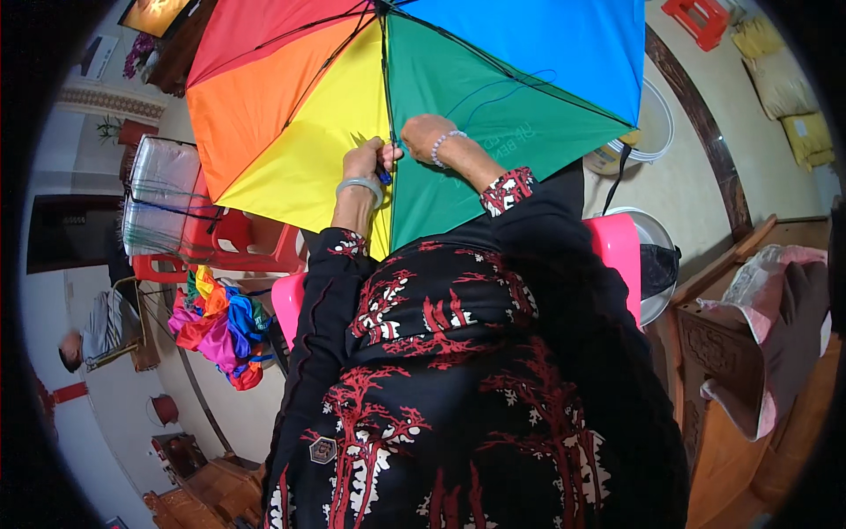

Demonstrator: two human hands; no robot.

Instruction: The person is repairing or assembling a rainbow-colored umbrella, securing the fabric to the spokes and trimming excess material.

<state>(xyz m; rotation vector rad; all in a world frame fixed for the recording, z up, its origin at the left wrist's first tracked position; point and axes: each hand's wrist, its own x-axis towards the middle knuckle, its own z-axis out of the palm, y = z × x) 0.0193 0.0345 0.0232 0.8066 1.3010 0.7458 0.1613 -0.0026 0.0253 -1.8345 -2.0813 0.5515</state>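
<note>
An open umbrella canopy (339,106) with red, orange, yellow, green and blue panels spreads in front of me, its dark ribs facing up. My left hand (361,165), with a bangle on its wrist, is closed at the rib (389,106) between the yellow and green panels. In it is a small blue-handled tool (384,175); pointed tips show above the fingers. My right hand (429,138), wearing a beaded bracelet, is closed in a pinch just right of that rib. What it pinches is too small to make out. A thin dark thread (507,91) loops over the green panel beside it.
At the left, a plastic-wrapped bundle (159,198) rests by red stools (256,238), with a heap of colourful fabric (220,326) below. A person (97,331) sits farther left. White buckets (654,123) and a carved wooden seat (723,353) stand at the right.
</note>
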